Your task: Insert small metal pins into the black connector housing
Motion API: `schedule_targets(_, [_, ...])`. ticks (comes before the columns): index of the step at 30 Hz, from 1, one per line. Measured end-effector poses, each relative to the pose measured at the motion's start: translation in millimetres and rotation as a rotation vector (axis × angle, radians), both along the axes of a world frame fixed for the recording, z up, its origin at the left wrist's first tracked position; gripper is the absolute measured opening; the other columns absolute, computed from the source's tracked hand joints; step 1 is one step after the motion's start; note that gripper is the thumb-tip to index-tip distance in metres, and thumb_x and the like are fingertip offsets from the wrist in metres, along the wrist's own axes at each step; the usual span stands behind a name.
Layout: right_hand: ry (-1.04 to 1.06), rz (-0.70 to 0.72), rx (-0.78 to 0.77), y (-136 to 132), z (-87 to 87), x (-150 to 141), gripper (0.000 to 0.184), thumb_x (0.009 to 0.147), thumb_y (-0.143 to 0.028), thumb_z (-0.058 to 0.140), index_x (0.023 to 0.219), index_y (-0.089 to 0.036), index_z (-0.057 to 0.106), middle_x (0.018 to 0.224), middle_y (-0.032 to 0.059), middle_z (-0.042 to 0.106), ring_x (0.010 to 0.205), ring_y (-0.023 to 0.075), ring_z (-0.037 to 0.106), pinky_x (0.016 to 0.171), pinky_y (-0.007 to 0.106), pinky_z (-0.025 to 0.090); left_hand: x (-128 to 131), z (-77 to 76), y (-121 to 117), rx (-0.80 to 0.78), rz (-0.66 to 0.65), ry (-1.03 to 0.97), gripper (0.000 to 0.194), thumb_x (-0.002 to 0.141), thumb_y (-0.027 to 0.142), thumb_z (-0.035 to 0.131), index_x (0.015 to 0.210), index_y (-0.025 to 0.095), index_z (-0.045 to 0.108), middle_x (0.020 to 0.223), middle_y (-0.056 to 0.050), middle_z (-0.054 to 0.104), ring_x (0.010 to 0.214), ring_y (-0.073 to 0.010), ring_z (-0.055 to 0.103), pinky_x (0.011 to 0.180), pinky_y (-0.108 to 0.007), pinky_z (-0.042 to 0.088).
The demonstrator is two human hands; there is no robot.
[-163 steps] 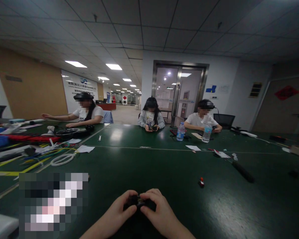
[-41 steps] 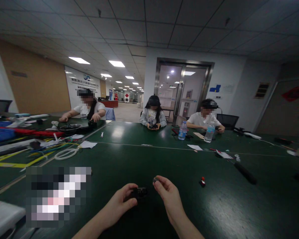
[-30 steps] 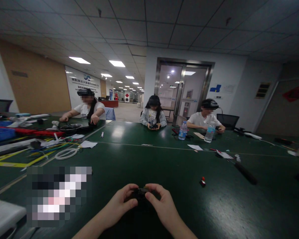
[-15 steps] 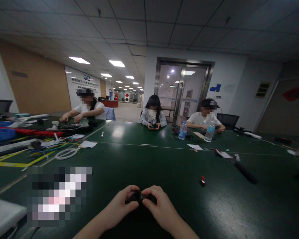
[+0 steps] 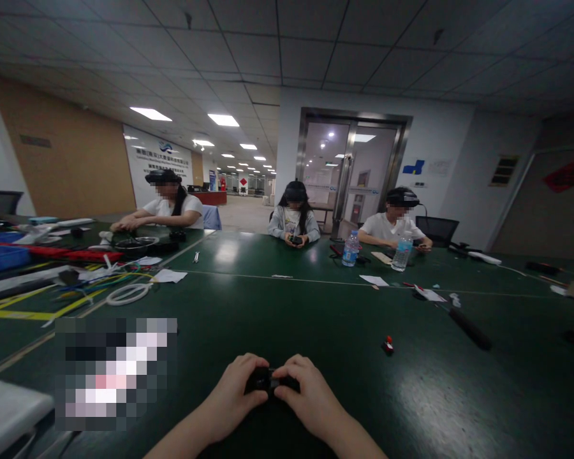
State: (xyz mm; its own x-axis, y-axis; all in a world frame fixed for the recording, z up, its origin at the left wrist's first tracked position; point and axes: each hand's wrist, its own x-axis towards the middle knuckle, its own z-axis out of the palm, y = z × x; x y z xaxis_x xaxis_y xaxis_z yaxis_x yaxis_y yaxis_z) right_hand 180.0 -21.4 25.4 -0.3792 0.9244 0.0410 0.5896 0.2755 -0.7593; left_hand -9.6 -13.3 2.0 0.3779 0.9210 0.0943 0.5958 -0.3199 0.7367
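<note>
Low in the centre of the head view, both hands hold a small black object (image 5: 266, 380) just above the green table. My left hand (image 5: 234, 390) is closed on its left part, with thumb and fingers pinching it. From the right, my right hand (image 5: 309, 390) grips the other part between thumb and forefinger. The fingers cover much of the object, and its exact kind is too dark to make out. A small red and white item (image 5: 388, 345) lies on the table to the right of my hands.
Right: a black-handled tool (image 5: 469, 329), paper scraps and two water bottles (image 5: 350, 250). Left: a coiled white cable (image 5: 128, 294), loose wires, blue trays (image 5: 4, 259), a white box (image 5: 12, 408) and a pixelated patch. Three people sit across the green table (image 5: 220, 306).
My hands stay almost in place, shifting their hold slightly on the black object. Across the table, the person at left has brought their hands closer together.
</note>
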Motion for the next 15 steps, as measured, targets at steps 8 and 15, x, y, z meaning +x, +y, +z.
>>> schedule_targets(8, [0.032, -0.007, 0.023, 1.7, -5.1, -0.3, 0.018, 0.075, -0.026, 0.054, 0.09, -0.031, 0.063, 0.095, -0.0018, 0.057, 0.094, 0.0171, 0.05, 0.081, 0.03, 0.037, 0.8, 6.2, -1.2, -0.019, -0.003, 0.074, 0.039, 0.069, 0.021, 0.055, 0.109, 0.023, 0.052, 0.11, -0.003, 0.053, 0.103, -0.0211, 0.046, 0.091, -0.033, 0.034])
schedule_targets(15, [-0.001, 0.01, 0.076, 3.0, -6.6, -0.7, 0.019, 0.077, -0.029, 0.053, 0.092, -0.03, 0.065, 0.093, 0.0002, 0.058, 0.093, 0.0175, 0.05, 0.083, 0.03, 0.036, -0.6, 3.1, 0.4, -0.007, -0.04, 0.072, 0.046, 0.069, 0.019, 0.054, 0.115, 0.023, 0.049, 0.114, -0.003, 0.051, 0.107, -0.0204, 0.044, 0.095, -0.033, 0.031])
